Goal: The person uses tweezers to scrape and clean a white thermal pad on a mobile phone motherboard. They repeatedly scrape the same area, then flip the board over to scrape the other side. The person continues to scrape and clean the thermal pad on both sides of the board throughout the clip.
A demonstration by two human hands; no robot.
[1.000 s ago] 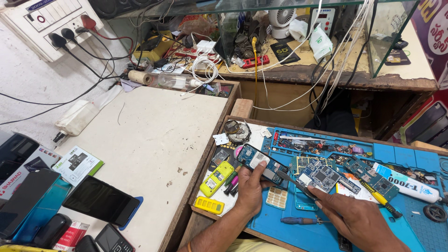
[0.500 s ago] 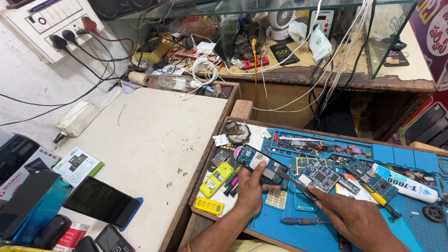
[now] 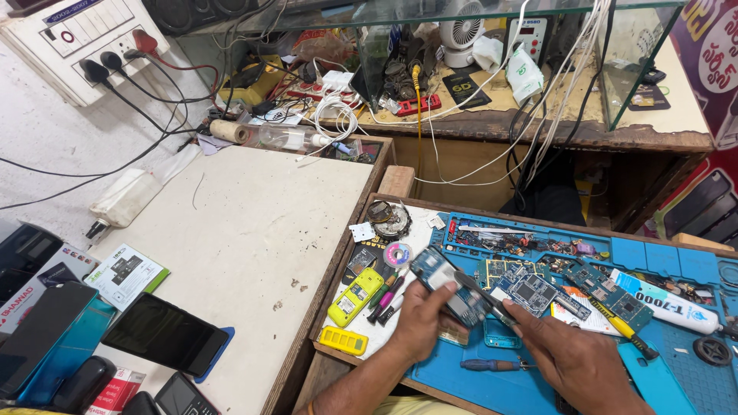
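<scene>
Left hand [image 3: 419, 319] clamped on phone board [image 3: 450, 286] over blue mat [image 3: 492, 384]. Right hand [image 3: 573, 357] pinches tweezers [image 3: 484, 296], tips touching board. Step, judged: probing board; next needs steady tip placement.

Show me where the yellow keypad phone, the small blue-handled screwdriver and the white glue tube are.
yellow keypad phone [image 3: 355, 297], head view, middle of its face
blue-handled screwdriver [image 3: 482, 365], head view, on the handle
white glue tube [image 3: 676, 313], head view, middle of the body
</scene>
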